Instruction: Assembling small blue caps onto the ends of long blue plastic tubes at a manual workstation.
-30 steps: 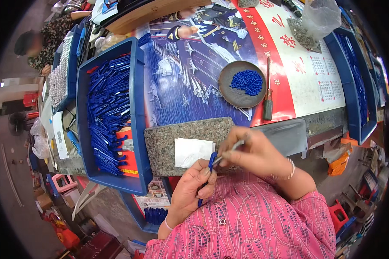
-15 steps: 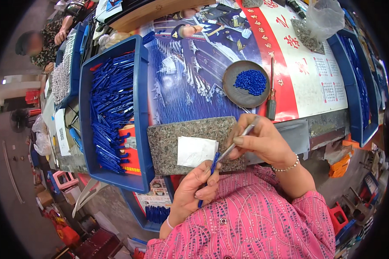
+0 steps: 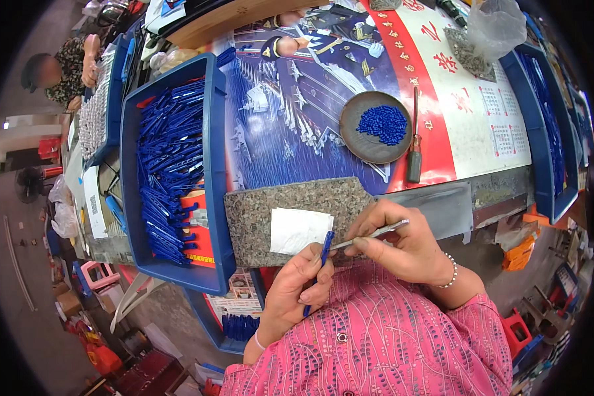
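My left hand is closed round a slim blue plastic stick-like part, held tilted with its upper end showing above the fingers. In my right hand a thin metal hand tool is pinched, its narrow tip touching or very near the blue part. Just beyond the hands lies a speckled stone slab with white paper on it. Farther off, a round brown dish holds many small blue pieces.
A blue bin full of long blue parts stands at the left, and another blue bin at the far right. Beside the dish lies a screwdriver. At the far left a person is near a tray of white pieces.
My right hand has moved lower and slightly right, and the metal tool now lies at a flatter angle against the blue part. My left hand has barely moved.
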`<state>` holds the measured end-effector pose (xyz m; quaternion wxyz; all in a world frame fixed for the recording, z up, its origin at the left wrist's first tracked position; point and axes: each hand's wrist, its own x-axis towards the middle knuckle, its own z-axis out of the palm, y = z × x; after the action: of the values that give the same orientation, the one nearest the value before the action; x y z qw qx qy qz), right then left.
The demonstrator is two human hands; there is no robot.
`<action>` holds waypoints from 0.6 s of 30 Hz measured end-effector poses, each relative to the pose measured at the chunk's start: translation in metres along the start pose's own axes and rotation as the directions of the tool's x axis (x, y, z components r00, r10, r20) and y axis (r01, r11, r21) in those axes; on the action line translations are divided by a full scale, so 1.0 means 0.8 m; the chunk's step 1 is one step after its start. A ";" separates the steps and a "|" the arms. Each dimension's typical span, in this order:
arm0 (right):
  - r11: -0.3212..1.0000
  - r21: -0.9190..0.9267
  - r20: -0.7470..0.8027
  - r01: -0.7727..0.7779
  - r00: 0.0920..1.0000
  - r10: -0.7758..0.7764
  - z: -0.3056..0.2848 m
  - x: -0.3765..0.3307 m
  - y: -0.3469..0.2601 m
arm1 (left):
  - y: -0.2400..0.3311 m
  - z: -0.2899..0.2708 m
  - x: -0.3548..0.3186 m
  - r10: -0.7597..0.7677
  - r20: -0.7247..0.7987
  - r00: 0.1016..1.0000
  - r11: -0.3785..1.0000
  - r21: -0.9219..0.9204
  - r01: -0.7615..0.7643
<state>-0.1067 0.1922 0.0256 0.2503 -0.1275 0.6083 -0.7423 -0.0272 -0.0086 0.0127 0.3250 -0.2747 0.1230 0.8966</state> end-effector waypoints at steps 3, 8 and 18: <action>0.984 -0.163 0.028 0.067 0.998 -0.063 0.001 0.000 -0.001 | 0.000 0.003 0.000 0.005 -0.028 1.000 1.000 0.025 -0.005; 0.949 -0.291 0.040 0.120 0.993 -0.113 0.008 -0.003 -0.006 | -0.003 0.006 0.001 0.060 -0.050 0.997 0.990 0.127 -0.053; 0.974 -0.226 0.075 0.001 0.997 0.017 -0.004 0.008 -0.001 | -0.005 0.003 0.000 0.023 -0.065 0.998 0.991 0.134 -0.014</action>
<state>-0.1138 0.1919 0.0245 0.2604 -0.1812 0.6793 -0.6617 -0.0253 -0.0046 0.0147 0.3298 -0.2810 0.1960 0.8797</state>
